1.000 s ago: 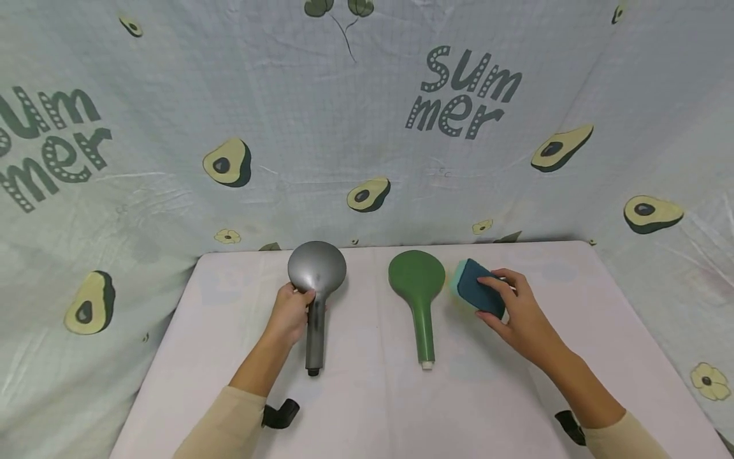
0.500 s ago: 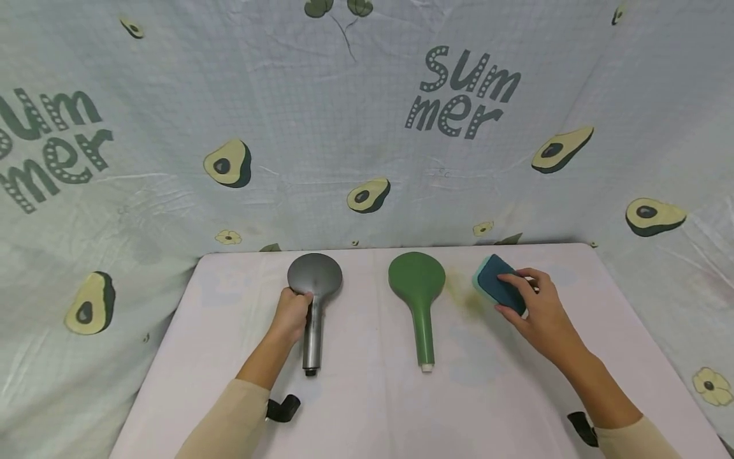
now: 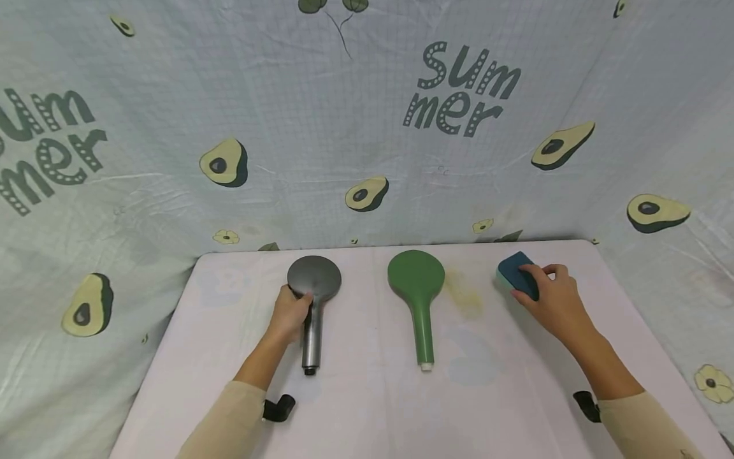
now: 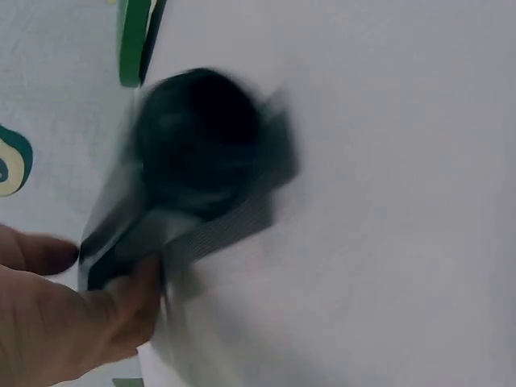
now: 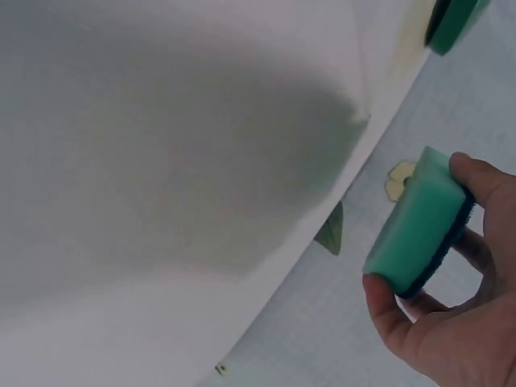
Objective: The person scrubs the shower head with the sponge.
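On the left of the table, my left hand grips the grey shower head at its neck, below the round disc. The left wrist view shows its dark handle end blurred, pointing at the camera. In the middle lies a green shower head, untouched, its handle towards me. My right hand pinches a sponge between thumb and fingers. Dark blue on one face and light green on the other, the sponge appears raised off the table in the right wrist view.
A yellowish stain marks the pale pink table between the green shower head and the right hand. Behind the table hangs a printed cloth with avocados and lettering. Black wrist-camera mounts stick out by both wrists.
My right hand has moved to the right with the sponge, uncovering the yellowish stain. The grey shower head has tipped slightly down, with my left hand still around its neck.
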Demonstrator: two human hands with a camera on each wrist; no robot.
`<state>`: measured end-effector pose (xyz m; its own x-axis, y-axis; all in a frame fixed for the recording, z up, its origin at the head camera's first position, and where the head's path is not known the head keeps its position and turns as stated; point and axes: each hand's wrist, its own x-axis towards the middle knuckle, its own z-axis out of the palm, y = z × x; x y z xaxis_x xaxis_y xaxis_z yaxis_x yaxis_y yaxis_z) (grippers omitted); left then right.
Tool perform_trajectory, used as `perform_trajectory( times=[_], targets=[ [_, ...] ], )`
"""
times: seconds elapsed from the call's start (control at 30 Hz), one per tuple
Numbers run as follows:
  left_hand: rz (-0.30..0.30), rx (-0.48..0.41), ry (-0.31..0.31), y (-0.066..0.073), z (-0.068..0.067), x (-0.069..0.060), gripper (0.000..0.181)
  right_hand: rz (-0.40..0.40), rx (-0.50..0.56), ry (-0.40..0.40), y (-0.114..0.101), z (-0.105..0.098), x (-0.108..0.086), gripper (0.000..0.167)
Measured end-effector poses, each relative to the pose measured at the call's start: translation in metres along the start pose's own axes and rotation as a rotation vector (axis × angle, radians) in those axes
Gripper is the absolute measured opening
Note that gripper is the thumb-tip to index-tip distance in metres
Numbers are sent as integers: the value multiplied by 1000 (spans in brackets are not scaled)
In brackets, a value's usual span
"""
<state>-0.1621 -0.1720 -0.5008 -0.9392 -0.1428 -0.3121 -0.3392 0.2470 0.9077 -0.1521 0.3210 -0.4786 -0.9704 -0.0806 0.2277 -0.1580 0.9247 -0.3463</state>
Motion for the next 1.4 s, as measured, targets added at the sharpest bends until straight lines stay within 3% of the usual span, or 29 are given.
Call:
perform_trajectory(
  times=[0.1,0.17,0.37,0.63,0.87,1.0,1.17,1.4],
  targets=[
    [31,161,-3,3,-4,-1,54,34,-14,-67,4,-1,9,57],
    [37,214,-7,5,-6,-1,52,47,-28,-104,5,-2,15,57],
    [32,280,9,3,-10,0,53,76,-44,-170,5,-2,31,57],
    [85,411,29,-1,-15,5,58,128,-66,-218,3,-3,42,59],
    [58,369,23,0,-17,3,86,171,-96,-279,5,2,46,61],
    [80,345,43,1,-22,0,86,182,-101,-300,8,9,43,62],
    [150,386,89,3,-27,-3,83,172,-109,-301,12,12,36,67],
    [203,347,98,7,-33,-12,78,175,-138,-331,13,14,22,74]
  ],
)
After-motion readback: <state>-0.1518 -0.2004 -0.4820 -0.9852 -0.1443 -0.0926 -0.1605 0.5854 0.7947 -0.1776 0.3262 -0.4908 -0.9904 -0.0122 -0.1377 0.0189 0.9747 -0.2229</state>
